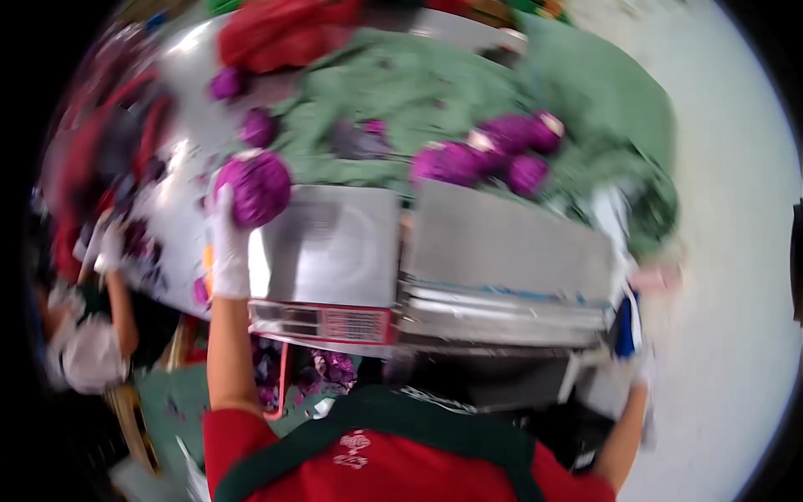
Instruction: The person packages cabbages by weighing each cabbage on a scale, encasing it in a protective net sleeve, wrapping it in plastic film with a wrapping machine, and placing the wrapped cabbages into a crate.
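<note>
Cabbage (261,191), big and purple, up at the left of the near edge, and the gloved left hand (230,251) has it by the side, fingers grasping its curve! It overlaps the far left corner of a silver-topped scale (335,251) on the tabletop (188,92); whether it touches that plate, I can't tell. Over to the right hand (642,370), low beyond the near right corner, beside a pale, blurred thing (604,389): too smeared to call those fingers, clenched or released.

Now the danger spots! One-handed, smooth glove on a round, slick-looking head: a loose grip could let it slip, and from there it might bang onto the plate or roll off toward the left edge. Right of the scale, a grey metal block (510,238) stands just beside it, so a wide swing could knock against it. Behind, on rumpled green cloth (376,75), loose cabbages (447,163) bunch toward the right end; a tug on that cloth might set them rolling. And at the left edge, a co-worker's gloved hand (110,247) near purple scraps (144,251): a dropped head rolling that way could bump it!
</note>
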Available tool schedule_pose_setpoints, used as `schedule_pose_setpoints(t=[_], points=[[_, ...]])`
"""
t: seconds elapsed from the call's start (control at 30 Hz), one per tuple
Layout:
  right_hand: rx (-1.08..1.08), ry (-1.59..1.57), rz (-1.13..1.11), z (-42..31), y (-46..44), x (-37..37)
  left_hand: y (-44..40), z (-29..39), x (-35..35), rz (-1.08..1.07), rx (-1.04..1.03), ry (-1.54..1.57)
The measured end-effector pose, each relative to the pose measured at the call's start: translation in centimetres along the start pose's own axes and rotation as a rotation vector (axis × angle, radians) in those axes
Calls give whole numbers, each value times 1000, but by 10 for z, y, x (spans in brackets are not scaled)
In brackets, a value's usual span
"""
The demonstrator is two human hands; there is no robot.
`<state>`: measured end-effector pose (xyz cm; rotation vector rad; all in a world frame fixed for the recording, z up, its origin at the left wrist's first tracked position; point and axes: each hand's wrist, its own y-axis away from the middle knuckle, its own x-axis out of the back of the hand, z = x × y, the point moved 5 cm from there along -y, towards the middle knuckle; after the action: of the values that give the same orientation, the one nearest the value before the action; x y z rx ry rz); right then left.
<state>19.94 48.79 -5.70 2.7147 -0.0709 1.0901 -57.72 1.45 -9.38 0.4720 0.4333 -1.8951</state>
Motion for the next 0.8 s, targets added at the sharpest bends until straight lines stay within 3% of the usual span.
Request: schedule_pose_setpoints(t=[0.1,0.13,0.17,0.2,0.3,0.37,0.4,0.43,0.5,0.53,0.6,0.63,0.7,0.73,0.8], points=[[63,82,21,-21,-10,-13,48,-17,-45,60,-13,-132],[80,138,79,-63,6,-31,60,-27,-51,99,-20,-136],[321,126,98,-58,-14,-40,72,-36,-58,145,-31,-146],[409,121,83,-52,-27,-35,90,-36,-73,151,-61,-206],[430,65,2,-56,-45,-52,132,-29,-106,297,-101,-430],[475,216,-35,-46,-72,-65,144,-25,-105,221,-296,-746],[500,264,-72,-51,-74,-69,147,-25,-101,187,-297,-815],[425,159,-247,-56,-72,-77,148,-24,-97,158,-299,-889],[444,136,-469,-40,-101,-109,148,-25,-74,164,-316,-901],[452,122,-478,-50,-93,-113,150,-24,-71,115,-292,-904],[537,-90,-447,-83,-61,-110,149,-23,-73,5,-283,-981],[566,-160,-446,-90,-56,-111,153,-24,-74,51,-224,-887],[634,121,-449,-88,-72,-135,148,-27,-56,144,-146,-861],[544,40,-440,-78,-94,-145,148,-25,-50,194,-125,-878],[524,-19,-213,-103,-81,-110,145,-26,-42,215,-92,-758]])
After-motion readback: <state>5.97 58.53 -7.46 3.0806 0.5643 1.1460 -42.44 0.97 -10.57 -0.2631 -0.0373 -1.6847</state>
